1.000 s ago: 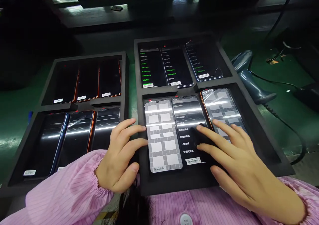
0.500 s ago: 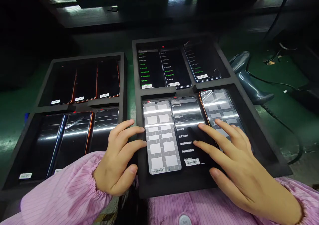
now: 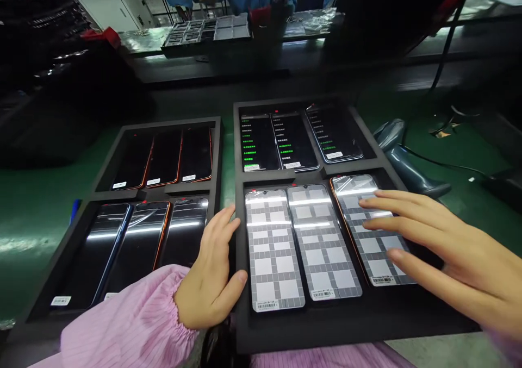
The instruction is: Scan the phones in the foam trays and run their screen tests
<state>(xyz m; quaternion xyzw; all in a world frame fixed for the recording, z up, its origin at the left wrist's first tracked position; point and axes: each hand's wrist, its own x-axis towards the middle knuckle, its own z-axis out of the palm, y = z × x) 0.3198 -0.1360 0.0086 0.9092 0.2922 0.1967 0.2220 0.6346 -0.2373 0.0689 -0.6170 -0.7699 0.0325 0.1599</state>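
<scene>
Before me is a black foam tray point(image 3: 338, 332) holding smartphones in two rows. In its near row, the left phone point(image 3: 274, 248), the middle phone point(image 3: 324, 243) and the right phone point(image 3: 369, 232) all show a grey and white grid. My left hand point(image 3: 214, 273) rests at the tray's left edge, fingers stretched and thumb apart, holding nothing. Over the right phone, my right hand point(image 3: 444, 243) hovers or lightly touches, its fingers spread; contact is unclear. It covers part of that screen. Far-row phones point(image 3: 256, 142) display dark lists with green and white lines.
A second foam tray point(image 3: 220, 150) with dark-screened phones point(image 3: 101, 254) lies to the left. At the right are a dark hairdryer-like tool point(image 3: 408, 158) and cables. Beyond the green bench point(image 3: 32, 188), a person in blue sleeves stands behind a parts tray point(image 3: 206, 33).
The middle near phone has switched from a text list to the grid. My right hand has moved right to the right phone. The camera view has tilted upward.
</scene>
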